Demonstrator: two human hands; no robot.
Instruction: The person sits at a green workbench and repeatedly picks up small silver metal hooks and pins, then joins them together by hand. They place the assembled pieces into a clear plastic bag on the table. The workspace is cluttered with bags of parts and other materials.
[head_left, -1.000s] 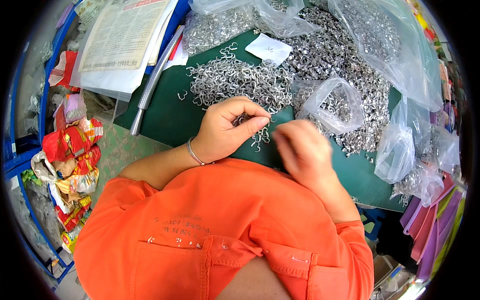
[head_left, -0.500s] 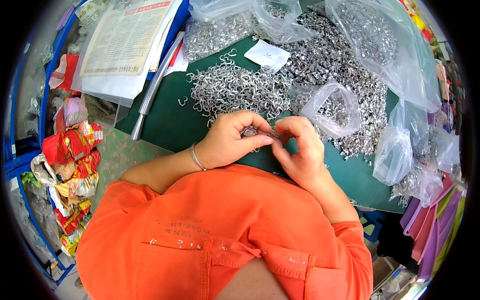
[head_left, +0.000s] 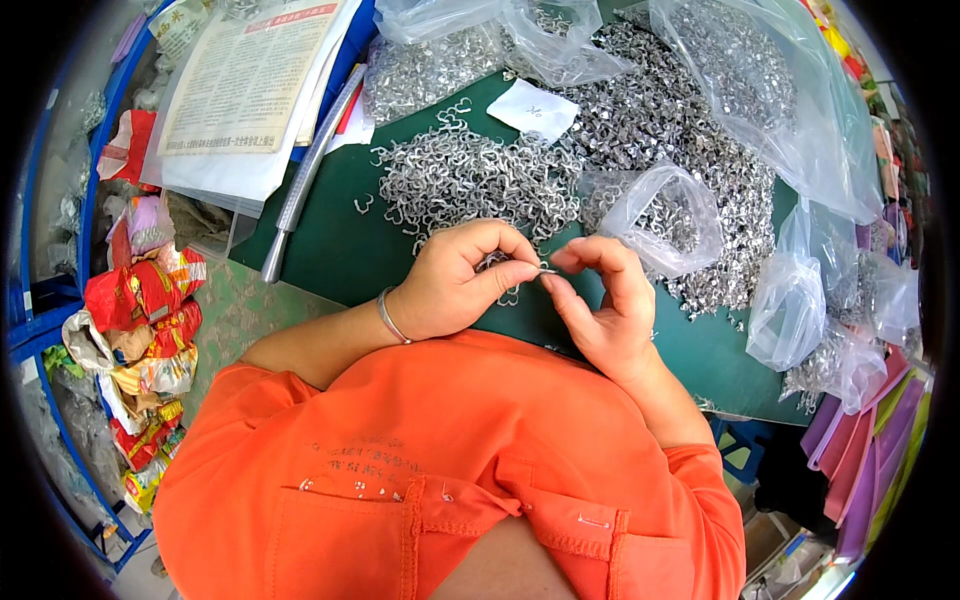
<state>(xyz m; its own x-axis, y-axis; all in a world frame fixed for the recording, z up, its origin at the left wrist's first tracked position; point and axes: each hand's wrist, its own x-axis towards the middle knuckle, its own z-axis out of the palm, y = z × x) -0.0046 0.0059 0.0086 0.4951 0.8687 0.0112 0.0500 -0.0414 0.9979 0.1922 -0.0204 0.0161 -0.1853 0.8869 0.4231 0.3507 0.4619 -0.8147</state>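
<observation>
Small dark-grey metal piece (head_left: 549, 271), thin and partly hidden by fingers, is at the centre of the frame in the head view, between the two hands. It sits at the tips of the thumb and index finger of the person's bare left hand (head_left: 450, 283), which are pressed together on its left end. The left hand is therefore the nearer one, with the piece directly to the right of its fingertips. The bare right hand (head_left: 612, 305) comes in from the right, its thumb and index finger bent toward the free end, the index tip just above and the thumb tip just below. Their tips look slightly parted; whether they touch or grip the metal cannot be told.

The long axis of the piece appears to run roughly left to right across the frame, in line with the left thumb, the free end pointing toward the right hand. Its exact shape is too small to make out.

Above the left hand, in the upper middle of the frame, lies a loose heap of silvery, curved metal hooks (head_left: 480, 180) on a dark-green tabletop (head_left: 725, 350). A clear plastic bag with a rolled rim (head_left: 716, 245) stands to the upper right of the right hand.
</observation>
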